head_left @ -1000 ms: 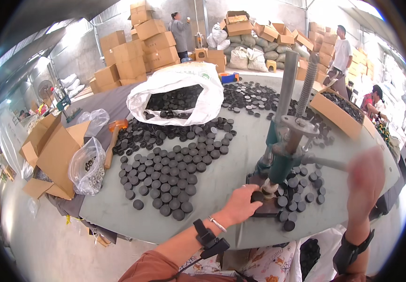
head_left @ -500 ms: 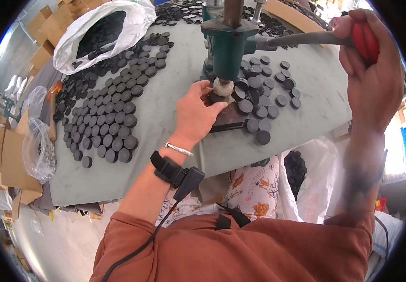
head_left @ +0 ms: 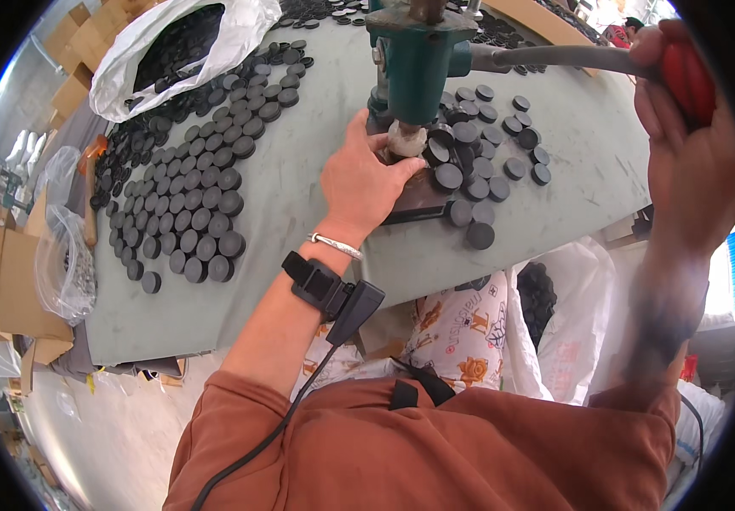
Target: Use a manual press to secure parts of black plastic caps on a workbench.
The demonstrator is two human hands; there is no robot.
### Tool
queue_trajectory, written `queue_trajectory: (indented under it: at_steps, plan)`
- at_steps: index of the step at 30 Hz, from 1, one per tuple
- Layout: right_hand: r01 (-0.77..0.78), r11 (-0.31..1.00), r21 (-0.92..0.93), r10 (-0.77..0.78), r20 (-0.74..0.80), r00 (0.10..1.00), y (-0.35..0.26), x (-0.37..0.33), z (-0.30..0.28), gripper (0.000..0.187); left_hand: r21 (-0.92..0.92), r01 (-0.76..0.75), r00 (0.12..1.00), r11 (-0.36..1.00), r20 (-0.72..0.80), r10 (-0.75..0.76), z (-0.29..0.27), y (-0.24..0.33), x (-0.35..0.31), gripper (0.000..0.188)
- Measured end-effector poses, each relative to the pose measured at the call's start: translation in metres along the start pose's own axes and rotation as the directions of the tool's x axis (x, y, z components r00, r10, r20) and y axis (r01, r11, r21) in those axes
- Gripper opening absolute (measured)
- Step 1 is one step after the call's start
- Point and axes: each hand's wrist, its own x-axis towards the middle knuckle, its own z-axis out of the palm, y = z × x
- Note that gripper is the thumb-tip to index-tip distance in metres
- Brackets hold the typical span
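A green hand press stands on the table in front of me, its ram ending in a whitish, wrapped-looking tip. My left hand curls around the spot just under that tip, thumb and fingers on a black round cap that is mostly hidden by them. At the upper right, my right hand is wrapped around the red grip of the press's grey lever. Several loose black caps lie right of the press base, some against it.
Rows of black caps cover the table's left part. Behind them sits an open white bag of black pieces. Another white bag with black pieces is below the front edge. Cardboard boxes stand at the left.
My right hand and the lever grip have shifted slightly right and down. My left hand has moved up closer around the ram tip, covering more of the black cap. The view has shifted slightly.
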Motion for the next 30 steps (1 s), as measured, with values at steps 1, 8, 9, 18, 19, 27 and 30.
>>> queue_trajectory:
  at_steps: [1,8,9,18,19,27,30]
  plan:
    - [-0.032,0.999,0.024,0.034,-0.088,0.996,-0.004,-0.002,0.006,0.028,-0.001,0.003,1.000,1.000,0.002,-0.003,0.000,-0.001,0.001,0.085]
    - [-0.013,0.951,0.310,-0.009,0.072,0.997,0.008,-0.049,0.001,0.023,-0.022,0.008,1.000,1.000,0.005,-0.007,-0.005,-0.005,0.002,0.086]
    - [-0.090,0.861,0.500,-0.012,0.196,0.980,0.005,-0.058,-0.002,0.021,-0.027,-0.006,1.000,1.000,0.009,0.006,-0.005,-0.005,0.002,0.085]
    - [0.293,0.876,0.383,-0.301,-0.039,0.953,0.059,-0.152,0.020,0.015,0.162,-0.077,0.997,0.984,0.031,0.073,-0.069,-0.018,-0.032,0.053]
    - [0.283,0.879,0.384,-0.297,-0.022,0.954,0.061,-0.152,0.020,0.014,0.153,-0.088,0.996,0.984,0.024,0.086,-0.078,-0.025,-0.036,0.053]
    - [0.504,0.415,-0.757,-0.657,0.134,0.742,0.008,-0.008,0.015,0.008,0.264,-0.217,0.970,0.940,0.168,0.177,-0.073,-0.028,-0.027,0.067]
    - [0.252,0.955,-0.155,-0.127,0.557,0.821,0.043,0.122,-0.018,0.021,0.196,-0.231,0.948,0.953,0.266,0.175,-0.041,-0.010,-0.005,0.088]
